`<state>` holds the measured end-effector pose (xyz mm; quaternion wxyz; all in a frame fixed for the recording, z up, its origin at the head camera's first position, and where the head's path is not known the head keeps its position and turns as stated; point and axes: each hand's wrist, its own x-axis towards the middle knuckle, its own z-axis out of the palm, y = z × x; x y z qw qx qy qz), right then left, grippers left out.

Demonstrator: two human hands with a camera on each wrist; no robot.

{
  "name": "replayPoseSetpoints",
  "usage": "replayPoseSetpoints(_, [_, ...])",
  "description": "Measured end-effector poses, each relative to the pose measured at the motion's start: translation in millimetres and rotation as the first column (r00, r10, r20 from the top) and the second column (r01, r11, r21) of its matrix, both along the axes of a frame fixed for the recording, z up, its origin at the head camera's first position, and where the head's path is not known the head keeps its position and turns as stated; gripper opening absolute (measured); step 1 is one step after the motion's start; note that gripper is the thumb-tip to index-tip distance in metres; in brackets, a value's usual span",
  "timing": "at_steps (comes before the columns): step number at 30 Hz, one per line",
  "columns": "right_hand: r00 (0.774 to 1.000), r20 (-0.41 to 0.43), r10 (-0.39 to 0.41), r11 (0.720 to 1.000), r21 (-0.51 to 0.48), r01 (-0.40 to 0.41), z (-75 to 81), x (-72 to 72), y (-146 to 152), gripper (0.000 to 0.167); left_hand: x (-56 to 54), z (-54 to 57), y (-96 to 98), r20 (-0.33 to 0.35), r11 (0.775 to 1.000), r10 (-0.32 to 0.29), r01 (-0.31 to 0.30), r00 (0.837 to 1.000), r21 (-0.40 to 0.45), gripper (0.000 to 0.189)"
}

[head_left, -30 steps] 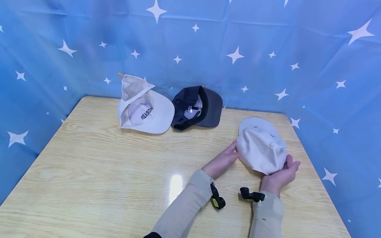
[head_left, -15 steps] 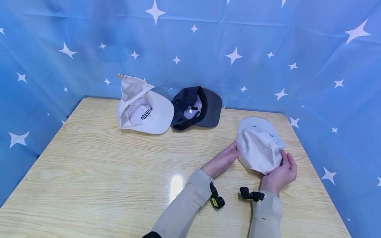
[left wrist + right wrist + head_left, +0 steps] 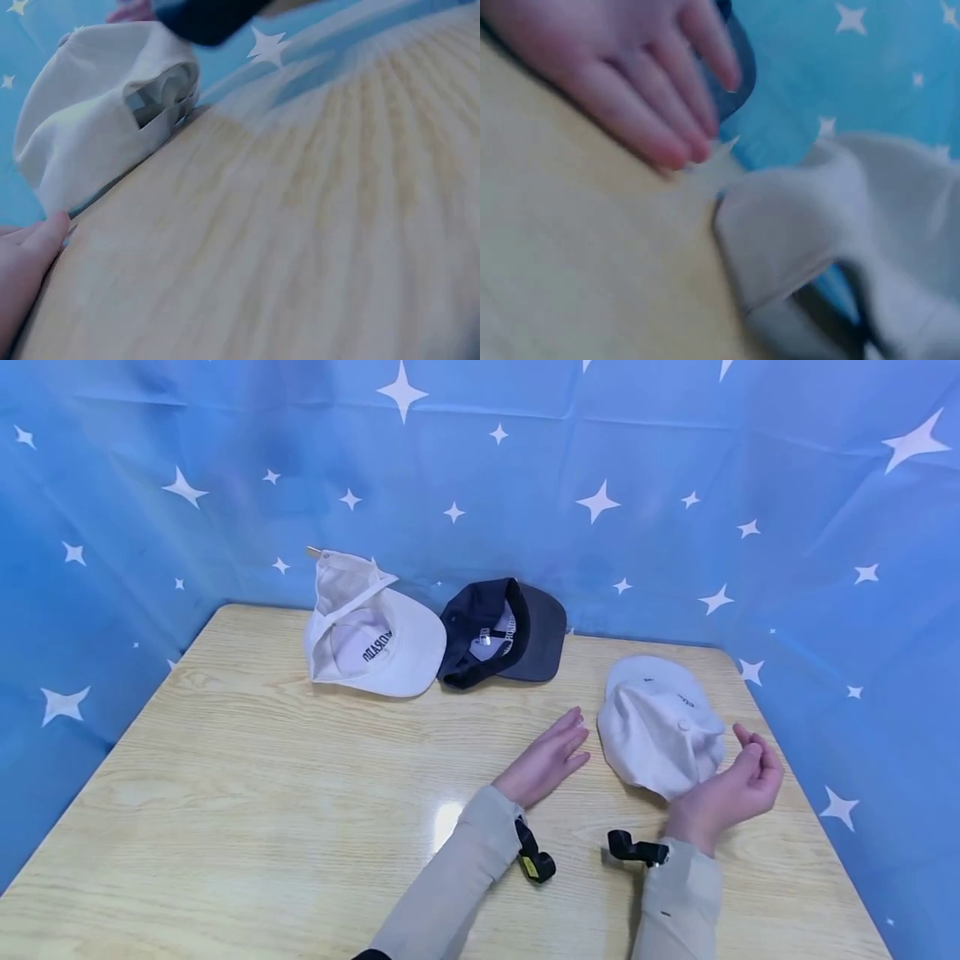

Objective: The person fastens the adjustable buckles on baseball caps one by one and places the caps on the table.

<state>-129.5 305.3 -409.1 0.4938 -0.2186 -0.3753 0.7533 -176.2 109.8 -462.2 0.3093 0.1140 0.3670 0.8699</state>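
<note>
The beige cap (image 3: 656, 739) is lying crown up on the wooden table (image 3: 262, 802), its brim pointing toward the starry backdrop (image 3: 517, 468). The table's right edge is running near the cap's right side, leaving a narrow strip of wood, while a broad stretch of wood is spreading to the cap's left. The left hand (image 3: 542, 764) is occupying the space just left of the cap, a small gap separating the two; its fingers are extending nearly straight, holding nothing. The right hand (image 3: 727, 793) is overlapping the cap's near right side in the head view, its fingers bending loosely and gripping nothing; whether it is touching the fabric cannot be told.

The beige cap is bearing dark lettering too small for reading. Behind it and to its left, the dark cap (image 3: 546, 631) is showing pale, partly hidden letters inside; farther left, the white cap (image 3: 416, 647) is displaying inner letters resembling "ORADO".

Both of these caps are presenting their hollow crowns toward the near side. In the left wrist view, the beige cap's rear opening is showing above its strap (image 3: 157, 131).
</note>
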Motion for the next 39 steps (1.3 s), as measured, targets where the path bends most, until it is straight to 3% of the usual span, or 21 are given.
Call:
replayPoseSetpoints(6, [0.993, -0.112, -0.026, 0.993, 0.113, 0.039, 27.8, -7.6, -20.7, 0.012, -4.8, -0.6, -19.1, 0.024, 0.979, 0.193, -0.194, 0.981, 0.057, 0.057])
replayPoseSetpoints(13, [0.991, -0.124, 0.049, 0.990, 0.140, -0.032, 34.4, -25.6, -50.8, 0.013, -7.3, -4.2, -40.3, 0.098, 0.924, 0.356, -0.365, 0.929, 0.113, 0.059])
replayPoseSetpoints(18, [0.982, -0.174, 0.073, 0.982, 0.187, -0.040, 28.5, -33.6, -68.2, 0.011, -8.6, -5.6, -53.4, 0.157, 0.867, 0.465, -0.484, 0.871, 0.121, 0.064])
replayPoseSetpoints(20, [0.978, -0.184, 0.095, 0.971, 0.233, -0.050, 26.8, -35.9, -75.7, 0.012, -9.8, -5.7, -59.0, 0.180, 0.836, 0.510, -0.534, 0.841, 0.123, 0.066])
replayPoseSetpoints(23, [0.966, -0.172, 0.191, 0.947, 0.291, -0.135, 23.0, -39.5, -88.3, 0.018, -11.7, -6.2, -67.7, 0.217, 0.790, 0.566, -0.599, 0.795, 0.132, 0.067])
replayPoseSetpoints(25, [0.947, -0.148, 0.284, 0.924, 0.305, -0.229, 18.9, -41.8, -96.4, 0.022, -12.6, -5.6, -71.8, 0.238, 0.771, 0.586, -0.624, 0.774, 0.132, 0.068])
replayPoseSetpoints(28, [0.892, -0.105, 0.440, 0.876, 0.270, -0.400, 9.0, -45.4, -106.6, 0.027, -14.2, -4.5, -75.6, 0.263, 0.759, 0.588, -0.635, 0.765, 0.148, 0.072])
replayPoseSetpoints(32, [0.801, -0.022, 0.599, 0.794, 0.153, -0.589, -11.4, -50.3, -116.4, 0.032, -17.9, -3.7, -81.3, 0.269, 0.750, 0.580, -0.633, 0.769, 0.190, 0.080])
replayPoseSetpoints(35, [0.746, 0.043, 0.665, 0.743, 0.062, -0.666, -28.0, -52.4, -119.9, 0.035, -22.6, -4.0, -86.4, 0.269, 0.747, 0.571, -0.627, 0.776, 0.222, 0.080])
replayPoseSetpoints(39, [0.709, 0.089, 0.700, 0.711, 0.007, -0.703, -44.2, -54.9, -121.2, 0.039, -28.3, -4.7, -90.5, 0.273, 0.750, 0.551, -0.611, 0.788, 0.252, 0.074])
